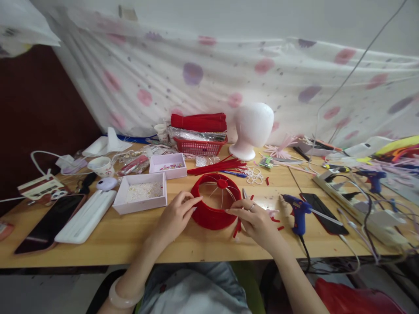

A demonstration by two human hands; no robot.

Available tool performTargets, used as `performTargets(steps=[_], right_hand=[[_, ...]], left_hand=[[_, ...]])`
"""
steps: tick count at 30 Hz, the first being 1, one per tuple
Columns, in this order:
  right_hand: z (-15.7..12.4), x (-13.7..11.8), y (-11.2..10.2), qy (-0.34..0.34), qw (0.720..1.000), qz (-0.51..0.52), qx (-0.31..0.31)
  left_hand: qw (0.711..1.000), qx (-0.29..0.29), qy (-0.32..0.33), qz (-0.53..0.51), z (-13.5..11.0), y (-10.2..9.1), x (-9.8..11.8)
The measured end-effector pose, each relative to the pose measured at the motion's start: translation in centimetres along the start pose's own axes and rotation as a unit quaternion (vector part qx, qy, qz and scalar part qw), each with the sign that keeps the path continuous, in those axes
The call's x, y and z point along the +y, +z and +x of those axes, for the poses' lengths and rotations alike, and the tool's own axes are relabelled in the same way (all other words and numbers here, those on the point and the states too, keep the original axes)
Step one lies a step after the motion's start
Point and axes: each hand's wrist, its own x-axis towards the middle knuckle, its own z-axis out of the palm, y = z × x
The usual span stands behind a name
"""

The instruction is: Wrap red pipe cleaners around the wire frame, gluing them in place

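Observation:
A round red fuzzy frame (pixel 214 201) with thin wire spokes and a red hub lies on the wooden table (pixel 137 237) in front of me. My left hand (pixel 176 216) pinches the frame's left rim between thumb and fingers. My right hand (pixel 257 220), with a ring on one finger, has its fingers closed on the frame's right rim and seems to hold a short red strip (pixel 237 227) that hangs below it. Small red offcuts lie beside that hand.
A blue glue gun (pixel 297 212) and a dark phone (pixel 322 213) lie to the right. Two white bead boxes (pixel 142 192), a phone (pixel 49 223), a white case (pixel 85 216) and a cup (pixel 101 165) sit left. Behind stand a red basket (pixel 199 146), red stems (pixel 218 166) and a white mannequin head (pixel 252 128). Cables crowd the right edge.

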Motion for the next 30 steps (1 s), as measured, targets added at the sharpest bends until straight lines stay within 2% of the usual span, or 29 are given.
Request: performTargets(steps=[9, 15, 17, 22, 25, 30], right_hand=[[0.2, 0.0, 0.0, -0.003, 1.0, -0.004, -0.003], [0.2, 0.0, 0.1, -0.02, 1.0, -0.007, 0.013], [0.0, 0.1, 0.3, -0.024, 0.999, -0.009, 0.023], [-0.5, 0.2, 0.6, -0.019, 0.999, -0.015, 0.031], [-0.7, 0.2, 0.8, -0.018, 0.999, -0.016, 0.034], [-0.8, 0.0, 1.1, -0.009, 0.999, -0.017, 0.05]], left_hand=[[0.999, 0.032, -0.006, 0.01, -0.9, 1.1, 0.0], [0.993, 0.114, -0.019, 0.015, -2.4, 2.4, 2.6], [0.991, 0.126, -0.021, 0.026, -3.1, 3.0, 3.5], [0.993, 0.108, -0.036, 0.019, -4.3, 4.0, 4.0], [0.992, 0.112, -0.065, 0.0, -4.1, 4.1, 3.5], [0.994, 0.065, -0.057, 0.061, -3.3, 3.7, 3.0]])
